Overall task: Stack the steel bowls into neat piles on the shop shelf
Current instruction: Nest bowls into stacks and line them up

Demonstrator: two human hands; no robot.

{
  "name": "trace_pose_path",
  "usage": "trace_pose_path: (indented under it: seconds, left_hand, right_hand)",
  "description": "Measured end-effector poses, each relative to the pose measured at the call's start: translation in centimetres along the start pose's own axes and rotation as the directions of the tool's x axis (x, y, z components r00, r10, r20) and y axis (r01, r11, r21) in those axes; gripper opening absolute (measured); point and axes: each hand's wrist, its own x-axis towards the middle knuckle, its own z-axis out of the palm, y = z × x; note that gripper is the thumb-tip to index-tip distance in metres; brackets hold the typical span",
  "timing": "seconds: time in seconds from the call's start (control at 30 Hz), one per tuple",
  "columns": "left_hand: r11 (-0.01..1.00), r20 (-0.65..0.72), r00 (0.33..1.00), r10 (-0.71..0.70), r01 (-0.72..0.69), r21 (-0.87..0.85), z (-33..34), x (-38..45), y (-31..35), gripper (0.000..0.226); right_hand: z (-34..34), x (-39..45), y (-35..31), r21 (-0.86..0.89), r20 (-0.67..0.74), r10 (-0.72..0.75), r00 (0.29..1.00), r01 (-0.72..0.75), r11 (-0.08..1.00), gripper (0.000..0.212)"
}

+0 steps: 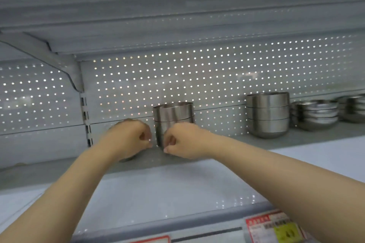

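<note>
Shelf (pixel 197 183) blurred; both hands' curled fingers (pixel 167 149) hide the bowl stack's (pixel 173 113) base.

Silver steel bowls (pixel 173 116) sit on a pale grey shelf (pixel 138 193). The grey back panel (pixel 177 77) is dotted with rows of bright holes. Price labels (pixel 276 227) look red, white and yellow-green.

price tags (pixel 276 227) too blurred to read
</note>
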Motion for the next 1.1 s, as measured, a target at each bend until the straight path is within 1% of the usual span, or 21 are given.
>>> trace_pose_path:
  seconds: [0.07, 0.13, 0.23, 0.33, 0.4, 0.43, 0.5, 0.6, 0.67, 0.77, 0.87, 0.97, 1.1]
  left_hand:
    - [0.996, 0.027, 0.997, 0.068, -0.066, -0.067, 0.0, 0.1, 4.2, 0.011]
    - [0.989, 0.045, 0.992, 0.118, -0.113, -0.092, 0.0, 0.5, 8.5, 0.012]
    - [0.986, 0.107, 0.983, 0.148, -0.139, -0.095, 0.0, 1.7, 15.3, 0.014]
    - [0.98, 0.165, 0.97, 0.178, -0.16, -0.119, 0.2, 3.3, 22.9, 0.019]
    - [0.976, 0.166, 0.968, 0.19, -0.169, -0.134, 0.3, 4.2, 28.4, 0.02]
    - [0.974, 0.161, 0.967, 0.196, -0.174, -0.142, 0.4, 4.5, 31.1, 0.02]
    - [0.97, 0.151, 0.967, 0.206, -0.182, -0.163, 0.5, 5.1, 36.1, 0.022]
    - [0.958, 0.114, 0.971, 0.209, -0.18, -0.223, 0.9, 6.0, 43.0, 0.021]
    - [0.951, 0.116, 0.967, 0.225, -0.192, -0.244, 1.1, 6.5, 47.4, 0.022]
    - [0.936, 0.133, 0.955, 0.264, -0.221, -0.273, 1.4, 7.4, 54.3, 0.025]
    - [0.922, 0.117, 0.95, 0.288, -0.242, -0.303, 1.6, 8.8, 60.9, 0.024]
    - [0.916, 0.134, 0.94, 0.315, -0.264, -0.302, 1.6, 10.5, 67.0, 0.024]
    - [0.913, 0.133, 0.929, 0.345, -0.299, -0.277, 2.0, 13.5, 74.6, 0.019]
  right_hand:
    - [-1.3, -2.9, 2.0, -0.025, 0.014, 0.045, 0.999, -0.044, 0.999, 0.02]
    - [-2.9, -5.8, 4.5, -0.046, 0.035, 0.098, 0.995, -0.096, 0.994, 0.021]
    - [-5.9, -10.4, 8.7, -0.125, 0.028, 0.169, 0.985, -0.164, 0.978, 0.019]
    - [-9.0, -14.8, 13.2, -0.235, 0.02, 0.241, 0.97, -0.23, 0.944, 0.01]
    - [-11.3, -17.9, 16.4, -0.297, 0.005, 0.296, 0.955, -0.281, 0.912, 0.011]
    - [-12.4, -19.6, 18.0, -0.309, -0.006, 0.324, 0.946, -0.31, 0.899, 0.016]
    - [-14.8, -23.3, 21.3, -0.3, -0.028, 0.371, 0.928, -0.362, 0.883, 0.019]
    - [-18.1, -29.2, 26.3, -0.245, -0.077, 0.435, 0.897, -0.44, 0.864, 0.017]
    - [-20.2, -32.9, 29.3, -0.205, -0.095, 0.473, 0.876, -0.483, 0.851, 0.022]
    - [-23.1, -38.0, 33.4, -0.182, -0.104, 0.506, 0.857, -0.516, 0.837, 0.023]
    - [-25.7, -42.1, 37.1, -0.171, -0.141, 0.525, 0.839, -0.544, 0.822, 0.017]
    - [-27.9, -45.7, 40.6, -0.148, -0.173, 0.545, 0.821, -0.568, 0.809, 0.01]
    - [-30.4, -49.8, 45.7, -0.135, -0.223, 0.573, 0.789, -0.607, 0.783, 0.015]
